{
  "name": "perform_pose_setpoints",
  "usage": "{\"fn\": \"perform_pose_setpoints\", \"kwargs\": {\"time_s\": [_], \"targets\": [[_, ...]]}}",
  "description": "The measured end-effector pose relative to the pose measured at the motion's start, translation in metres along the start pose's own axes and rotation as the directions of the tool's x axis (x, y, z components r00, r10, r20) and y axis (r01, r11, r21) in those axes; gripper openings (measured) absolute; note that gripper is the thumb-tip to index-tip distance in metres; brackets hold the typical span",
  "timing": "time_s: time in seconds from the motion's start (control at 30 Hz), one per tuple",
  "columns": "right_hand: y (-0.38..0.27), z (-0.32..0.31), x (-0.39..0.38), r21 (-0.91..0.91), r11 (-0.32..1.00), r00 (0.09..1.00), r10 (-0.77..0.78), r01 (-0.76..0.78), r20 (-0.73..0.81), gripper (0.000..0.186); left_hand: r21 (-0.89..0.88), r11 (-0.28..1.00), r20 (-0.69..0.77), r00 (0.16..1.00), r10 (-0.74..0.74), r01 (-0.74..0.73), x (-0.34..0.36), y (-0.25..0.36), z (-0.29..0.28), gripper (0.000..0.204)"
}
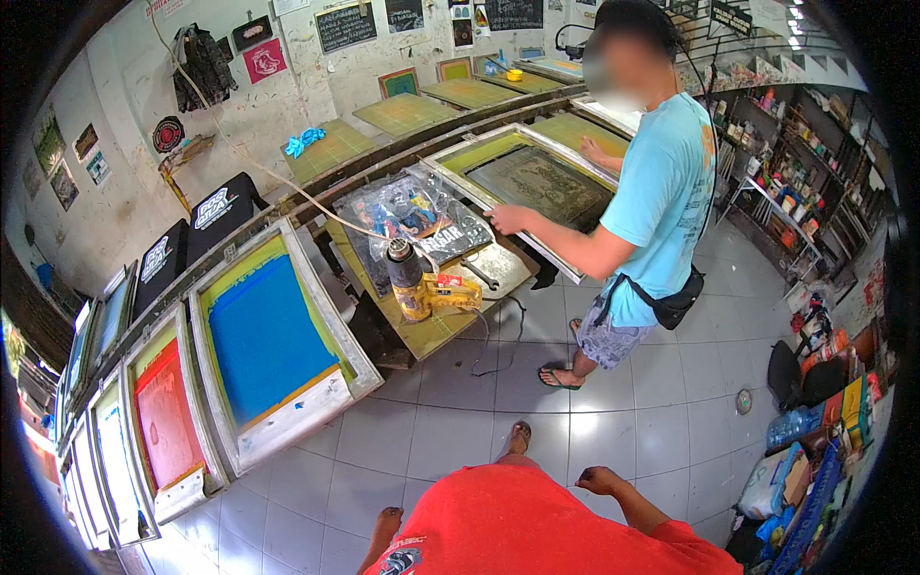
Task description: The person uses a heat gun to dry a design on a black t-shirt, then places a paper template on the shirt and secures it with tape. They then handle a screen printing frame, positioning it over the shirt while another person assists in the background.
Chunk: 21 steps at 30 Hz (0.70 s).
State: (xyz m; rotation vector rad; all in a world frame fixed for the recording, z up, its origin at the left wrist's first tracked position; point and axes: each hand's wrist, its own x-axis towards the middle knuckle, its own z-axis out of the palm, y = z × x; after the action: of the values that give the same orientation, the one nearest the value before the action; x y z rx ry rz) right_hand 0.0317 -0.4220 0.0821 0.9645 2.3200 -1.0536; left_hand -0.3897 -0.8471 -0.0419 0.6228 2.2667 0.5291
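My left hand [387, 525] hangs low beside my red shirt, above the tiled floor; its fingers are too foreshortened to read. On the other side, my right hand [599, 479] is held out over the tiles with its fingers curled in and nothing visible in them. Neither hand touches anything. Ahead, a yellow heat gun [410, 278] stands nozzle up on a board, with a wrench [479, 275] and a clear plastic bag [402, 206] behind it. Screen-printing frames with blue ink [273, 331] and red ink [171, 412] rest tilted on the left.
A co-worker [661, 192] in a light blue shirt stands ahead right, hands on a printing frame [450, 165]. A heat gun cord [494, 371] trails onto the floor. Cluttered shelves [795, 172] and piled containers [767, 479] line the right. Blue gloves [305, 142] lie on a far board.
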Motion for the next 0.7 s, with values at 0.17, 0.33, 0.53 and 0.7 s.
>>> {"fn": "perform_pose_setpoints", "kwargs": {"time_s": [0.17,0.33,0.53,0.7], "targets": [[0.003,0.012,-0.001,0.083,0.994,0.998,0.066,-0.065,-0.002,0.045,0.384,0.882,0.155,0.961,0.230,-0.273,0.007,-0.029,-0.004,0.026],[-0.004,0.007,0.003,0.097,0.991,0.995,0.096,-0.092,-0.030,0.041,-0.065,0.998,0.019,0.999,0.029,-0.028,0.005,-0.025,0.005,0.034],[0.001,0.006,0.012,0.107,0.991,0.994,0.082,-0.075,-0.067,0.041,-0.204,0.979,0.004,1.000,0.023,-0.021,-0.009,0.002,0.000,0.035],[0.005,0.008,0.014,0.103,0.991,0.994,0.095,-0.089,-0.054,0.043,0.029,0.988,-0.027,0.987,0.155,-0.155,-0.011,0.000,0.008,0.028]]}}
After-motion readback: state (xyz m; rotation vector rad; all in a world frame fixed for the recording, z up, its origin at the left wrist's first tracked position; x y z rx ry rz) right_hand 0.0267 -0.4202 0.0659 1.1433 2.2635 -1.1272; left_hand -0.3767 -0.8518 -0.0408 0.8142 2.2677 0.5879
